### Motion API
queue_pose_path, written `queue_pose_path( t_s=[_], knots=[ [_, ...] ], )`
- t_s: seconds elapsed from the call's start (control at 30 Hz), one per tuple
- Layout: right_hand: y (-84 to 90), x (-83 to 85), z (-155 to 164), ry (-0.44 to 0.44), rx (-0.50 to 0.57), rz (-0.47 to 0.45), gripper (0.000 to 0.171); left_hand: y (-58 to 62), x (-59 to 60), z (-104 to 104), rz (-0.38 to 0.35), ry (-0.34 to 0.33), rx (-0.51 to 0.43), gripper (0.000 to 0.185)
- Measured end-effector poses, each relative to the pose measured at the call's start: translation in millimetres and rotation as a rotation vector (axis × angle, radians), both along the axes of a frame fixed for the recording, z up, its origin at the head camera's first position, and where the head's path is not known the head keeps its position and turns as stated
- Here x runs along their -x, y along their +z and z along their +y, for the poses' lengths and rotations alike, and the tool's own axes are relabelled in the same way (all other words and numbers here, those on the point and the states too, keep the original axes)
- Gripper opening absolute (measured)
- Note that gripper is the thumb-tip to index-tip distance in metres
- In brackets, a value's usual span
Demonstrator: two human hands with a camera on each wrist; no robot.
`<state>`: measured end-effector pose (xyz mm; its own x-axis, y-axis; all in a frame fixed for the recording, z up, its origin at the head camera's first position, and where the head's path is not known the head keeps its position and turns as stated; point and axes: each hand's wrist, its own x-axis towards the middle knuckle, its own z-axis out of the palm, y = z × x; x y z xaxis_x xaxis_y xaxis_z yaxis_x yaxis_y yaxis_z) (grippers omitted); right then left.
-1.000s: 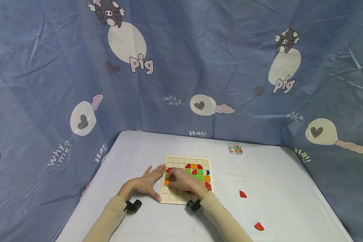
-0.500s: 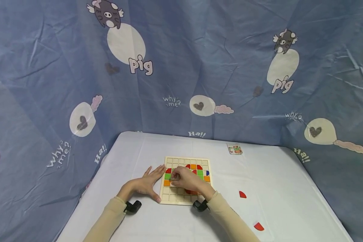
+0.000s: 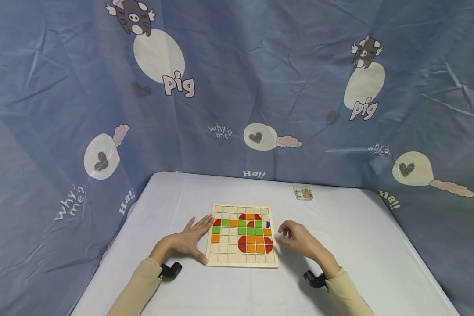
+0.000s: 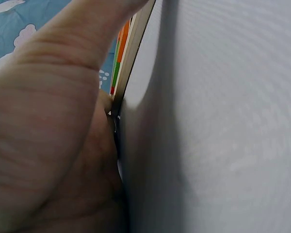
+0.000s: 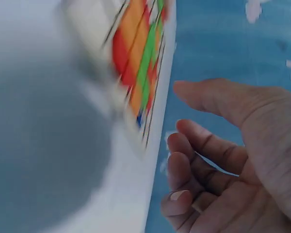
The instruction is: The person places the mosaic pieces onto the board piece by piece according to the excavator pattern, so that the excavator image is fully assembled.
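Observation:
A wooden grid board (image 3: 242, 235) lies on the white table, partly filled with red, green and orange tiles (image 3: 251, 235). My left hand (image 3: 190, 239) lies flat against the board's left edge, fingers straight; in the left wrist view the thumb presses the board's edge (image 4: 134, 46). My right hand (image 3: 294, 235) hovers just right of the board, fingers loosely curled and holding nothing. The right wrist view shows that empty hand (image 5: 218, 160) beside the blurred board (image 5: 136, 63).
A small picture card (image 3: 303, 193) lies at the back right of the table (image 3: 351, 237). A blue printed cloth (image 3: 237, 87) hangs behind and around the table. Black wrist mounts (image 3: 170, 270) sit by both sleeves.
My right hand has left the board's left part and pulled back to the right, off the board. The tiles it covered now show. My left hand has stayed in place.

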<state>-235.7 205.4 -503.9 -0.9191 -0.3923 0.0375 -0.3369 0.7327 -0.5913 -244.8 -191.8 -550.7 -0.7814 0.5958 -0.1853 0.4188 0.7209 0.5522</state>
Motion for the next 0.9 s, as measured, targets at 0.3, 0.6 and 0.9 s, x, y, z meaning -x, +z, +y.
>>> queue_pose_path(
  t_s=[0.3, 0.6, 0.9],
  knots=[
    [-16.3, -23.2, 80, -0.208, -0.052, -0.068, 0.03, -0.4, 0.3, -2, 0.001, 0.008, -0.018, 0.134],
    [-31.7, -30.0, 93, -0.271, -0.048, -0.1, 0.027, -3.3, 1.4, -3, 0.005, -0.002, -0.032, 0.135],
    [-28.9, -23.0, 90, -0.234, -0.061, -0.082, 0.022, -2.9, 2.8, -1, 0.005, -0.012, -0.022, 0.135]
  ],
)
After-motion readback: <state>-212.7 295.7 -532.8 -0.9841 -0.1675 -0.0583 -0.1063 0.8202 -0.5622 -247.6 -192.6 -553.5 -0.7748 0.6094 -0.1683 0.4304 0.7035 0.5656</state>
